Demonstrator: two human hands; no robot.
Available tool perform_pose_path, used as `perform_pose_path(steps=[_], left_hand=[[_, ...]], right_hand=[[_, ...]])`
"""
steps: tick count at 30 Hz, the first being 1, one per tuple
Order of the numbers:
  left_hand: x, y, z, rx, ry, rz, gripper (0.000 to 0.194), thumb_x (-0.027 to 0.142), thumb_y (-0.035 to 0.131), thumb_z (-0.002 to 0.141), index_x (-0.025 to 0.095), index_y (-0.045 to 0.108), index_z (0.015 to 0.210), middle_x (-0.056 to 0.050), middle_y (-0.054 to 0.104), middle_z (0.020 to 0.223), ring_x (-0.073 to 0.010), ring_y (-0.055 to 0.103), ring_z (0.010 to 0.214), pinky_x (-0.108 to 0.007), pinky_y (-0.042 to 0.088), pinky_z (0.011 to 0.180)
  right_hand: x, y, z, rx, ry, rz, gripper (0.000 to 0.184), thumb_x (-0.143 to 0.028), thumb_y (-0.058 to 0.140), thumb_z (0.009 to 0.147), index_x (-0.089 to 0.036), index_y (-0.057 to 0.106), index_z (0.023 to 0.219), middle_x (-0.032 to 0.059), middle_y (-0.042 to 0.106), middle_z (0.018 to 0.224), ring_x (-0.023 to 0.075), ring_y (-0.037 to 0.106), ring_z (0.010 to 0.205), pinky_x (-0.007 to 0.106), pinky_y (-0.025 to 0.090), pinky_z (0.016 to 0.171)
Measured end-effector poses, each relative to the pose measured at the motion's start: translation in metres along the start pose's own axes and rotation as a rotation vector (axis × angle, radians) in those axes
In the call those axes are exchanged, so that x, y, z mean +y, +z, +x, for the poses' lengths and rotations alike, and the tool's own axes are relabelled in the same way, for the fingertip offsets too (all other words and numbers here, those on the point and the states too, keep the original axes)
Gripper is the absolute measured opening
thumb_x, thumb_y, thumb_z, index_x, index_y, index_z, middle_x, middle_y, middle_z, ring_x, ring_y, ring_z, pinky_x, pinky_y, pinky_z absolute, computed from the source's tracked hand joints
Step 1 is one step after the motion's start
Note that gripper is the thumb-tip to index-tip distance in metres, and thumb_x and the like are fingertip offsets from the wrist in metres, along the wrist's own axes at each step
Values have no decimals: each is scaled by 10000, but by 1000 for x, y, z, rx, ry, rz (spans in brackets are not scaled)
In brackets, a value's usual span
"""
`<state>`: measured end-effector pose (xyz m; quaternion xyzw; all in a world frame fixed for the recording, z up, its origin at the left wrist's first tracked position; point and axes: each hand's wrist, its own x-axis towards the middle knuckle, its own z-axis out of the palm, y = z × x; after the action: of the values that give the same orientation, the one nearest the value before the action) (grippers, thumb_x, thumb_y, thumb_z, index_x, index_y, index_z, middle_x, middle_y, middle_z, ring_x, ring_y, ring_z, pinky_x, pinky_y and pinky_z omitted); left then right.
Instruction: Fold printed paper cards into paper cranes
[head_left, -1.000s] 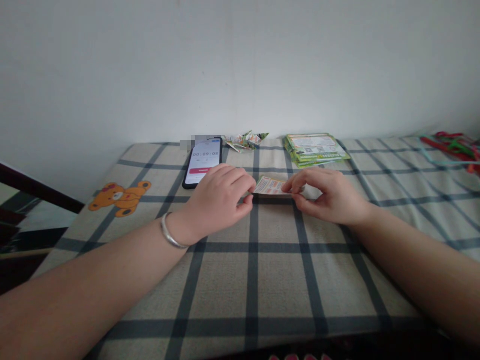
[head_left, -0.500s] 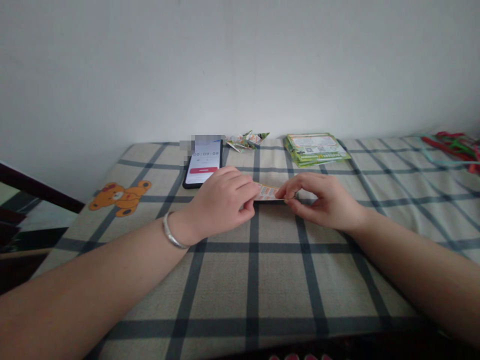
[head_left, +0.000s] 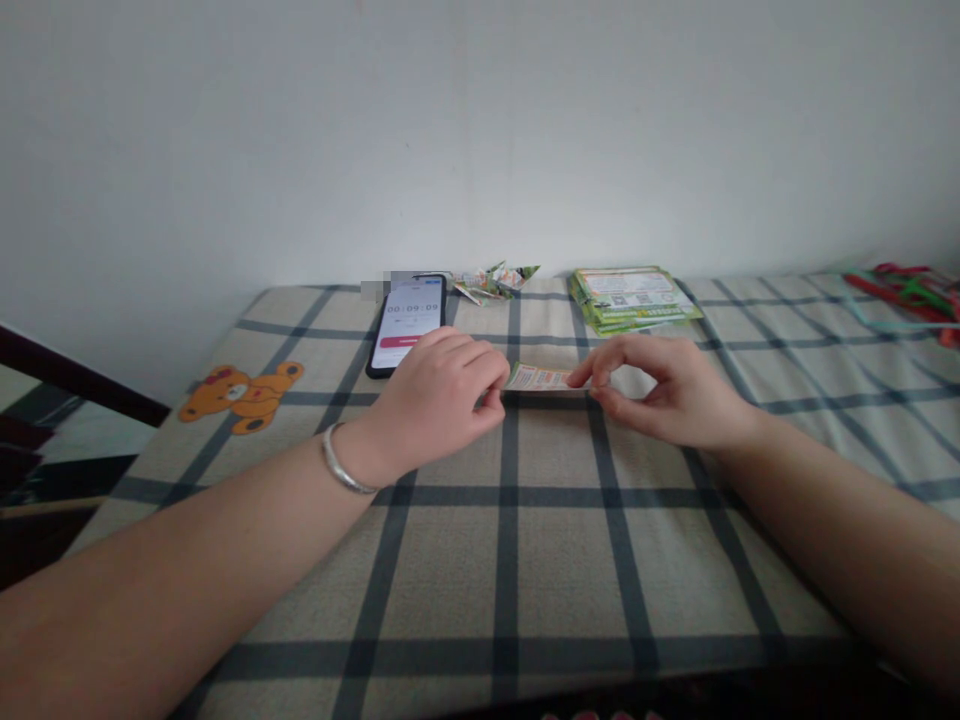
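Observation:
Between my hands is a small printed paper sheet (head_left: 541, 378), pale with orange blocks of text and a green corner, held just above the checked cloth. My left hand (head_left: 452, 395), with a silver bangle at the wrist, pinches its left end. The fingertips there are partly hidden by the knuckles. My right hand (head_left: 651, 388) grips the right end between thumb and index finger. A phone (head_left: 405, 325) showing a running timer lies just behind my left hand.
Against the wall sit some folded paper pieces (head_left: 495, 282) and a stack of green printed sheets (head_left: 636, 298). Red and green items (head_left: 911, 295) lie at far right. A bear figure (head_left: 244, 397) is on the checked tablecloth (head_left: 442, 580) at left.
The paper has risen slightly and shows more of its printed face and a green corner. My right hand has shifted a little to the right; the left has barely moved.

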<state>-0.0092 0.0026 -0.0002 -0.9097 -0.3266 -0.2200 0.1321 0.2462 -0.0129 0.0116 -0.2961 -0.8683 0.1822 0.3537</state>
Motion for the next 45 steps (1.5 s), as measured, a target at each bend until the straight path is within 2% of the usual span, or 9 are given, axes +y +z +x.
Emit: perform_pose_path(steps=[7,10,14,23,30,40,45], left_hand=[[-1,1,-2,-9,-44,-38,77,105,495,737,179,516,738,-19,565,740,-184,518,744,-337,419,718],[-2,2,-2,-29,30,-108,65,139,529,812,167,581,840,-35,615,854,-192,557,829,-337,442,765],[-4,5,-3,-60,161,-110,103,234,560,902,188,648,930,-37,648,975,-196,581,902,-344,461,802],[-8,10,-4,-136,217,-118,120,185,570,904,197,681,950,-21,678,968,-205,596,918,-370,492,833],[-10,11,-4,-99,226,-206,187,140,520,930,199,697,927,-18,693,956,-195,619,915,-369,522,831],[-9,7,-4,-119,256,-179,164,146,538,927,178,698,915,-28,707,953,-199,638,908,-369,545,821],[-9,7,-4,-106,275,-149,187,142,526,933,203,694,989,-8,711,1005,-191,637,934,-360,541,830]], right_hand=[[-2,0,0,-78,-17,-64,135,-96,595,753,-215,533,771,25,732,909,150,674,796,267,505,688],[-2,2,0,-149,-35,-104,140,-93,586,747,-217,531,781,24,725,919,154,656,805,283,495,713],[-1,5,0,-226,-36,-184,124,-114,589,756,-211,573,832,7,682,831,145,615,750,278,457,676],[-1,5,0,-335,-16,-201,95,-193,576,842,-187,645,906,26,665,833,143,603,756,282,446,692],[3,-6,2,-452,-63,-234,77,-199,614,834,-199,671,884,32,686,883,151,611,806,285,462,724],[5,-16,1,-439,-88,-299,188,-124,604,828,-228,723,929,14,727,1030,151,647,913,278,495,792],[-3,-18,2,-469,-83,-311,195,-133,610,823,-245,733,924,-3,727,924,136,642,812,271,481,713]])
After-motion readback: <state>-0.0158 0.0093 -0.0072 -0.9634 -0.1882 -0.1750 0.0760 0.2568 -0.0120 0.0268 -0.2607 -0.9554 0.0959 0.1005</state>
